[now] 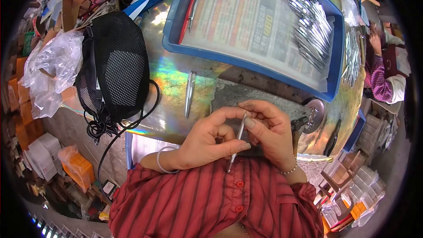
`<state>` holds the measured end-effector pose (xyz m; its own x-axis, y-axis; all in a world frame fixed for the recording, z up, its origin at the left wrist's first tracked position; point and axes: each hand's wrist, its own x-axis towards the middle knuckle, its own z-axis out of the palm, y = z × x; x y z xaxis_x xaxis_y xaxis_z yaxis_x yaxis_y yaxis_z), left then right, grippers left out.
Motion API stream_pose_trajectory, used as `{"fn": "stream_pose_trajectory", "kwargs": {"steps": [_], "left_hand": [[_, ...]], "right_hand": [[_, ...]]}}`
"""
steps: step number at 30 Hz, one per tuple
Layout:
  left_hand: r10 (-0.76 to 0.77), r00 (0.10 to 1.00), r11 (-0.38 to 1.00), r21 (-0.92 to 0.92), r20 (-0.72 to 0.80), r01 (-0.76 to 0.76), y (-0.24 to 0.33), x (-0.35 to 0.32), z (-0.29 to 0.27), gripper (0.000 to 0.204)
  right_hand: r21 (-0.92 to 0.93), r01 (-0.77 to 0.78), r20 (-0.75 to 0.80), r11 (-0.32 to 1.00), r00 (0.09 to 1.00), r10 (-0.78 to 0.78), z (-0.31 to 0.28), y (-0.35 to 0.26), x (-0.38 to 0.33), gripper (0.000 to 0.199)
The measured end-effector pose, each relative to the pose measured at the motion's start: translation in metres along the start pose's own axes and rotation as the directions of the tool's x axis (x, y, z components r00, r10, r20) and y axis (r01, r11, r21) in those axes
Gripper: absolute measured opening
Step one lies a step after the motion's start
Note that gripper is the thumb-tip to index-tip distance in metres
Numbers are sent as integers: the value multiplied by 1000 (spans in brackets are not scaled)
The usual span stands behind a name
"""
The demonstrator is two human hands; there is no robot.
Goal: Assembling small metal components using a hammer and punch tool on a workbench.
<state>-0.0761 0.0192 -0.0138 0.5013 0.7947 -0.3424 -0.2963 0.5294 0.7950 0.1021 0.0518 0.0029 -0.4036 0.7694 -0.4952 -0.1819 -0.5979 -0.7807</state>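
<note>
Left hand [209, 136]: thumb and forefinger closed on the slim metal piece [241, 133].
Right hand [272, 130]: fingertips pinching its upper end.
Metal piece: tilted between both hands' fingers.
Beyond the fingers, leftward: a silver tool [190, 94] lying alone.
Farther beyond: blue tray [246, 65] with bundled silver pieces [312, 37].

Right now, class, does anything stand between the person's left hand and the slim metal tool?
Nothing visible does: the left hand holds the slim metal tool directly. The right hand is at the tool's upper end; whether it grips there is hard to tell.
</note>
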Motion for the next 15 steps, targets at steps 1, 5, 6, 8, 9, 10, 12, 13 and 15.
{"fn": "stream_pose_trajectory", "kwargs": {"steps": [1, 5, 6, 8, 9, 10, 12, 13, 15], "left_hand": [[2, 1000, 1000, -4, 2, -2, 0, 0, 0, 55], [13, 1000, 1000, -22, 5, -13, 0, -3, 0, 54], [4, 1000, 1000, -21, 14, -4, 0, -1, -1, 54], [-9, 1000, 1000, -22, 24, 10, -1, 2, -2, 54], [-12, 1000, 999, -34, 26, 13, -2, 1, -2, 53], [-16, 999, 999, -46, 28, 17, -2, 0, -2, 53], [-27, 999, 998, -63, 39, 30, -1, -1, -3, 52], [-40, 998, 996, -80, 49, 43, 0, -1, -3, 51], [-45, 998, 994, -94, 52, 50, 0, -1, -3, 51]], "right_hand": [[-1, 3, -6, 1000, 1000, -3, 0, 0, 0, 29], [-1, 12, 4, 1000, 1000, -12, 3, 0, -1, 29], [4, 2, 3, 1000, 1000, -2, 1, -1, -1, 29], [11, -10, -1, 1000, 1000, 10, -1, -1, 1, 29], [7, -3, -2, 1000, 1000, 3, 0, -1, 1, 29], [3, 4, -4, 1000, 1000, -3, 1, -1, 0, 29], [0, 4, 1, 1000, 1000, -4, 1, 1, 0, 29], [-1, 3, 7, 1000, 1000, -3, 0, 1, 0, 28], [-19, 15, -13, 1000, 1000, -15, 2, 2, 1, 28]]}}
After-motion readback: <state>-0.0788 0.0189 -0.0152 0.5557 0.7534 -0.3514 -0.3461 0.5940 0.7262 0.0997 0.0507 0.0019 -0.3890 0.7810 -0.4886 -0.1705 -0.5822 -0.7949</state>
